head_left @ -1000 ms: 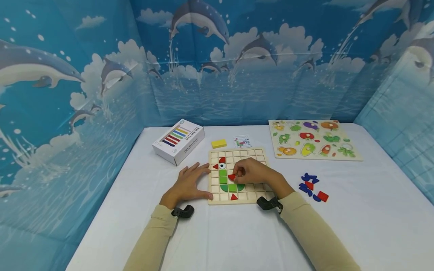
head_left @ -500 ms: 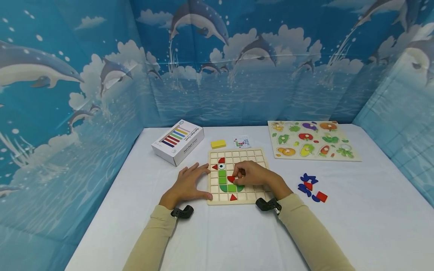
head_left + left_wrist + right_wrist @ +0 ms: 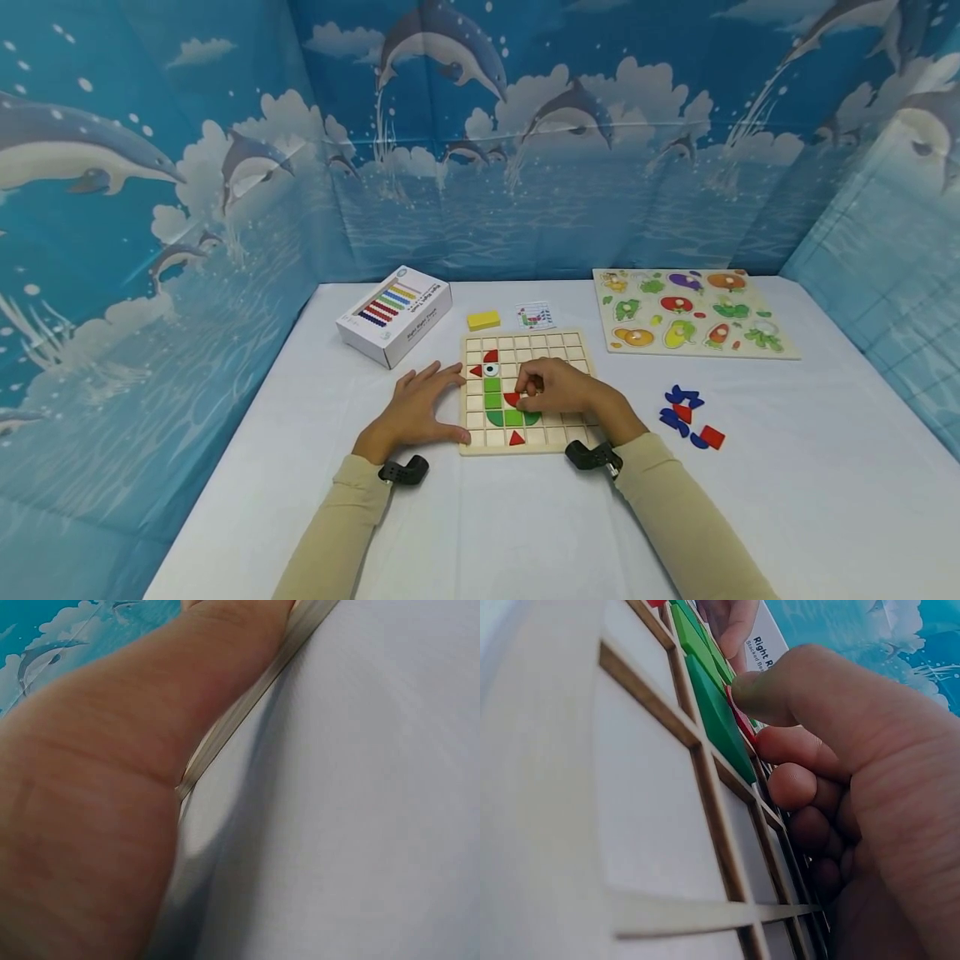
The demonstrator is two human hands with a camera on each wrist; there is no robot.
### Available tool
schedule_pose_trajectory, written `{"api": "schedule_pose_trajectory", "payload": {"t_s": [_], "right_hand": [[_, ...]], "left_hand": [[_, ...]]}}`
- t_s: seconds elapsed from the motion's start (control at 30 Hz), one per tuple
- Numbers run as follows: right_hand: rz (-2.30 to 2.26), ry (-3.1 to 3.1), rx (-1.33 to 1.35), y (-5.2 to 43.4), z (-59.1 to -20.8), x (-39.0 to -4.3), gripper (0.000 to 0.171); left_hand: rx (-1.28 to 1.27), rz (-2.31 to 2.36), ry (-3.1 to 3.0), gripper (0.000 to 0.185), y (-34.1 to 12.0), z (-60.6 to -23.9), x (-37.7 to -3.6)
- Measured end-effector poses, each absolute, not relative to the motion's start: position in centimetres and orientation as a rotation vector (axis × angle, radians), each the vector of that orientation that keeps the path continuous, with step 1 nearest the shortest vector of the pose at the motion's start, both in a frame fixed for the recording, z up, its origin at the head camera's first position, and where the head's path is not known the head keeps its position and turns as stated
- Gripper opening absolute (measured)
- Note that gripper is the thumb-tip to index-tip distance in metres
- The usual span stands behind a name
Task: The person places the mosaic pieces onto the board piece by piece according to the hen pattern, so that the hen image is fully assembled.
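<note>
Right hand (image 3: pixel 566 390): pinching a red piece (image 3: pixel 513 398) over the grid board (image 3: pixel 577 341), just above the green pieces (image 3: pixel 492 385). Left hand (image 3: pixel 417 410): fingers spread, resting against the board's left edge on the table (image 3: pixel 480 533).

My grid board (image 3: pixel 525 392) lies in the middle of the desk (image 3: pixel 480 517). My left hand (image 3: pixel 416 408) rests at its left edge, and my right hand (image 3: pixel 562 387) lies on it, pinching a tile (image 3: pixel 512 398). A box (image 3: pixel 393 314) sits up and to the left, with a small block (image 3: pixel 483 319) and a card (image 3: pixel 536 315) behind the board. The peg puzzle (image 3: pixel 690 311) lies at upper right, and loose pieces (image 3: pixel 686 414) lie right of the board.
</note>
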State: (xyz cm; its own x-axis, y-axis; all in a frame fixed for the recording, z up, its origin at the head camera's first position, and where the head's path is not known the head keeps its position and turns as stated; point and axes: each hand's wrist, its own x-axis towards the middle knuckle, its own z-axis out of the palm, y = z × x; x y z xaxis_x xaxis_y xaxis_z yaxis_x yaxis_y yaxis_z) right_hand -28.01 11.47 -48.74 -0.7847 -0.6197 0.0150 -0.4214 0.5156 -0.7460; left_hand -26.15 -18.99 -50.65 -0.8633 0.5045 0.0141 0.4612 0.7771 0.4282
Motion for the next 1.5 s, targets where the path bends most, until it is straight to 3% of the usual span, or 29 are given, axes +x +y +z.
{"api": "schedule_pose_trajectory", "payload": {"t_s": [0.57, 0.87, 1.23, 1.5], "right_hand": [[-1.126, 2.539, -0.866, 11.3, -48.9, -27.9, 0.015], [-1.115, 2.543, -0.984, 12.4, -47.8, -27.4, 0.009], [-0.959, 2.703, -0.968, 16.2, -45.2, -24.9, 0.012], [-0.856, 2.781, -0.944, 21.7, -44.8, -22.5, 0.014]], "left_hand": [[0.782, 0.661, 2.866, 0.097, -19.0, -50.9, -26.2], [0.774, 0.650, 2.871, 0.098, -19.0, -50.9, -26.4], [0.792, 0.654, 2.867, 0.099, -19.0, -50.7, -26.4], [0.789, 0.655, 2.862, 0.098, -18.9, -50.7, -26.4]]}}
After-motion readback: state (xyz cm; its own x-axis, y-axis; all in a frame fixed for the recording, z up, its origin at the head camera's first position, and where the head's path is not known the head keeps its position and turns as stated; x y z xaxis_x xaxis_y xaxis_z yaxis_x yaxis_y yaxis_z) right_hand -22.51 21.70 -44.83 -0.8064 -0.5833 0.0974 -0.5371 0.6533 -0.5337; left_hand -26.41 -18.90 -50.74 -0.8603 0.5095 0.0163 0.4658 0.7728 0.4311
